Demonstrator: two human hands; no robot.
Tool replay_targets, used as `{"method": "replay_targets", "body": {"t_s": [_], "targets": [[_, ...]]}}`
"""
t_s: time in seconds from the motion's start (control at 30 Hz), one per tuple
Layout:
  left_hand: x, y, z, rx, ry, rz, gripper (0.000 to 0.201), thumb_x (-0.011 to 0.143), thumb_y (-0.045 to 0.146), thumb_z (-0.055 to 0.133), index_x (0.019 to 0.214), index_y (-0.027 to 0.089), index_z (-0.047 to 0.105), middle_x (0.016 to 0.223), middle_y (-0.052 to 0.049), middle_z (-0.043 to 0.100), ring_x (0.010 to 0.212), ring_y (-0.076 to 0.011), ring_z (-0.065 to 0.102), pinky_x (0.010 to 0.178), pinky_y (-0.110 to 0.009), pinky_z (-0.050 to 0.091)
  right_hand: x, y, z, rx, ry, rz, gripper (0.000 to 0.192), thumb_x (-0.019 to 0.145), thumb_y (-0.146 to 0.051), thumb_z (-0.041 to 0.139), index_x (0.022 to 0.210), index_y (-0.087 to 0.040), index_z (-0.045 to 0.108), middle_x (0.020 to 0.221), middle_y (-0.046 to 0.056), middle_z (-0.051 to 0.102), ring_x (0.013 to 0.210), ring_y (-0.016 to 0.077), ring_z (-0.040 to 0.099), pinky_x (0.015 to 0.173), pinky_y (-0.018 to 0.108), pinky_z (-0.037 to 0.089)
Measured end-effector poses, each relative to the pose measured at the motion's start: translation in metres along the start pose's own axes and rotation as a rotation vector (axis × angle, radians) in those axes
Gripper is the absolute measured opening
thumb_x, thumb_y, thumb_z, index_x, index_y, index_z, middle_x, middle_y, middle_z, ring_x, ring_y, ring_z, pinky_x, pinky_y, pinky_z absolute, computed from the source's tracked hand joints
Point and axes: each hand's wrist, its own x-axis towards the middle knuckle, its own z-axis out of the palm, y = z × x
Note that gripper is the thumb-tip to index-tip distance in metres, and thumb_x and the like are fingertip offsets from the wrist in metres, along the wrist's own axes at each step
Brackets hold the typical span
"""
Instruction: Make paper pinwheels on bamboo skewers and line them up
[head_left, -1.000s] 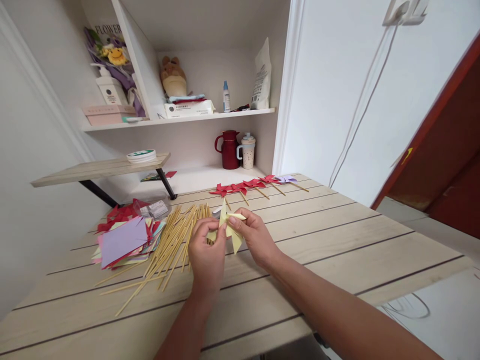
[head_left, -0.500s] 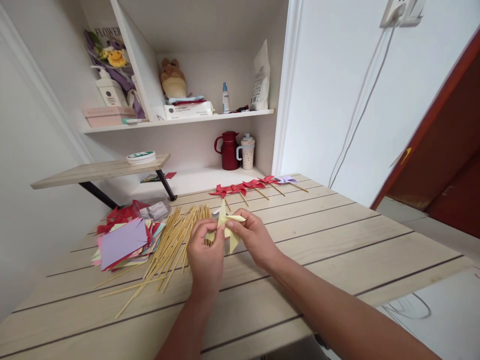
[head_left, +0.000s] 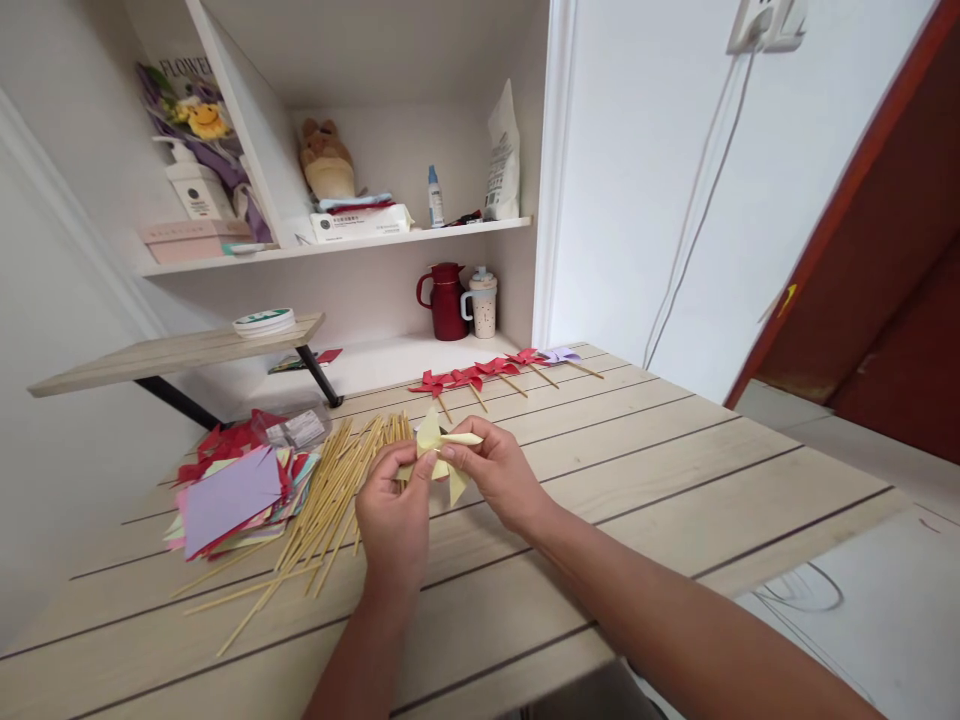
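I pinch a yellow paper pinwheel [head_left: 441, 452] between my left hand [head_left: 391, 512] and right hand [head_left: 491, 468], just above the table [head_left: 637, 480], beside the sticks [head_left: 330, 500]; its centre seems hidden by fingertips.

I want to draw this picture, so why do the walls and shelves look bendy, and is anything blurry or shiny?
Head view: the wide lens bows and tilts the shelf and door frame near the edges; soft, even light, faint shadows under the left hand and right hand; the yellow paper is sharp; no strong glare.
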Motion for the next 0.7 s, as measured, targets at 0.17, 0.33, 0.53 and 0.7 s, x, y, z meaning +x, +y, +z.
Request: {"method": "replay_targets", "body": {"t_s": [0.17, 0.33, 0.53, 0.7], "targets": [[0.0, 0.002, 0.001, -0.015, 0.003, -0.033, 0.021, 0.073, 0.037, 0.079, 0.076, 0.018, 0.072, 0.09, -0.004, 0.069, 0.078, -0.0163, 0.066, 0.065, -0.025, 0.054, 0.001, 0.0, -0.002, -0.034, -0.005, -0.025, 0.025, 0.077, -0.038, 0.078, 0.076, -0.021, 0.06, 0.07, -0.001, 0.068, 0.063, 0.014, 0.061, 0.057, 0.025, 0.045], [0.001, 0.005, 0.002, 0.018, 0.004, -0.045, 0.019, 0.073, 0.036, 0.078, 0.076, 0.018, 0.072, 0.088, -0.004, 0.071, 0.071, -0.0157, 0.065, 0.063, -0.025, 0.053, -0.002, -0.001, -0.002, -0.136, 0.041, -0.021, 0.026, 0.081, -0.036, 0.074, 0.102, -0.024, 0.064, 0.065, -0.003, 0.066, 0.057, 0.0147, 0.06, 0.052, 0.024, 0.044], [0.0, 0.001, 0.0, 0.054, 0.017, -0.038, 0.017, 0.073, 0.035, 0.077, 0.076, 0.018, 0.072, 0.087, -0.004, 0.072, 0.079, -0.0186, 0.067, 0.069, -0.027, 0.053, -0.003, -0.003, -0.002, -0.254, 0.102, -0.035, 0.046, 0.076, -0.032, 0.08, 0.117, -0.026, 0.061, 0.061, -0.006, 0.061, 0.054, 0.0116, 0.055, 0.052, 0.022, 0.041], [-0.001, -0.004, -0.001, 0.031, 0.012, -0.079, 0.022, 0.073, 0.039, 0.079, 0.08, 0.019, 0.073, 0.091, -0.005, 0.073, 0.081, -0.0194, 0.068, 0.072, -0.028, 0.052, -0.002, -0.001, -0.003, -0.244, 0.064, -0.006, 0.043, 0.078, -0.034, 0.077, 0.118, -0.023, 0.064, 0.061, -0.005, 0.06, 0.054, 0.0121, 0.055, 0.052, 0.023, 0.041]]}}
